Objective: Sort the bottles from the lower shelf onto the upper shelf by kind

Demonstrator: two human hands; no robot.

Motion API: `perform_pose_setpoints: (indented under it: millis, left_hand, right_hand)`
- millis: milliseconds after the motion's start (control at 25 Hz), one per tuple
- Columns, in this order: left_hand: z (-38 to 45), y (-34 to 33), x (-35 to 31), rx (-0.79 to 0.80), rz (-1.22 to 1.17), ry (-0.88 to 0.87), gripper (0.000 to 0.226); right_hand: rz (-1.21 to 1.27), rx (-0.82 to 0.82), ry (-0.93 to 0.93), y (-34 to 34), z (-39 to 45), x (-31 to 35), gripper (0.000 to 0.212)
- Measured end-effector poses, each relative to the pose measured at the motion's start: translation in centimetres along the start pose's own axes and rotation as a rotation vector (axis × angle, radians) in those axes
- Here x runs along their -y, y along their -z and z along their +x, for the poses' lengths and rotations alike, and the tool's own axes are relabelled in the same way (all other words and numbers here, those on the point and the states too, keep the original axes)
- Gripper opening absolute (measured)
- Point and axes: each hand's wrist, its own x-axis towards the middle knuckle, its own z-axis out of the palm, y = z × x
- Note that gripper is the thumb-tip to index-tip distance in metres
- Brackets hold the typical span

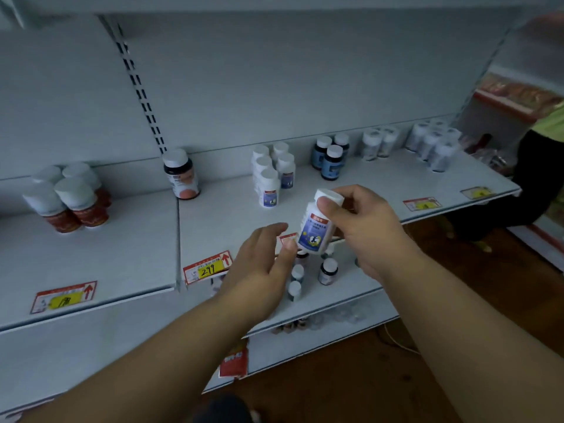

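Note:
My right hand [363,227] grips a white bottle with a blue label [314,232] by its cap end, tilted, above the front edge of the upper shelf [366,190]. My left hand [262,270] hovers open just left of the bottle, fingertips near its base. On the upper shelf stand grouped bottles: several matching white, blue-labelled ones [271,175], three dark blue ones [331,157], a single dark bottle with an orange label [182,175], several red-labelled ones [70,199] and clear ones [433,145]. Small bottles [328,271] remain on the lower shelf [345,296], partly hidden by my hands.
Price tags [207,267] line the shelf edges. A slotted upright [137,87] divides the back panel. A person in dark trousers [537,184] stands at the right end of the shelf. A red packet [233,361] hangs below, above a wooden floor [351,377].

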Motion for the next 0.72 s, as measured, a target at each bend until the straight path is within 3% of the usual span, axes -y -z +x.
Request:
perform_pose_setpoints:
  millis: [360,720]
  left_hand:
    - [13.1,-0.7,5.0,-0.214,0.517,-0.133,0.067]
    - [17.3,-0.4,6.4,-0.158,0.793,-0.165,0.075]
  right_hand:
    - [-0.469,0.236,0.119,-2.0,14.5,-2.4,0.027]
    - [-0.7,0.333,0.333,-4.4,19.0,-4.2,0.031]
